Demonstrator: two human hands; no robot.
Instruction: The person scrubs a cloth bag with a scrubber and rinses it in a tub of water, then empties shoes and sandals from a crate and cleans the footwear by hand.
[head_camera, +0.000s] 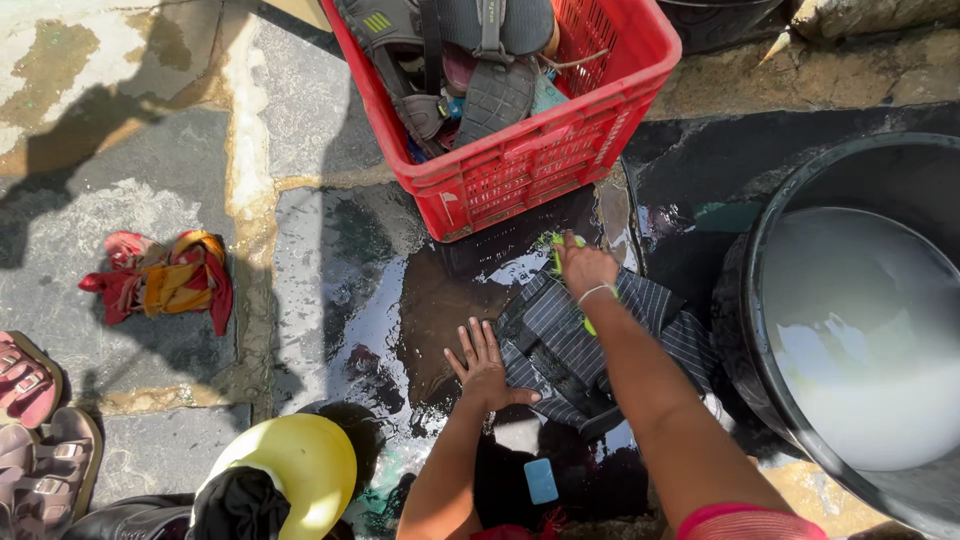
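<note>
Stone ground (150, 140): grey slabs, wet and dark around the hands, dry and sunlit at the left
Cloth (585, 345): dark with thin pale stripes, soaked, spread flat on the wet stone just in front of the crate
Left hand (482, 368): fingers spread apart, palm pressed flat on the wet stone, touching the near left edge of the cloth, gripping nothing
Right hand (585, 268): fingers closed around a green brush, pressed down on the far edge of the cloth; pale band at the wrist
Brush (560, 245): bright green, mostly hidden under the right hand, only bits showing at the fingers and wrist
Crate (560, 150): red plastic lattice, just beyond the cloth, packed with dark sandals and shoes
Tub (860, 330): big black round one at the right, holding milky water, close beside the cloth
Soap (541, 480): small blue bar on the wet ground near the body
Rag (165, 280): crumpled red and yellow, lying well apart at the left
Sandals (35, 430): pinkish pair at the left edge
Yellow bowl (295, 465): at the bottom, with dark fabric draped over its near side
</note>
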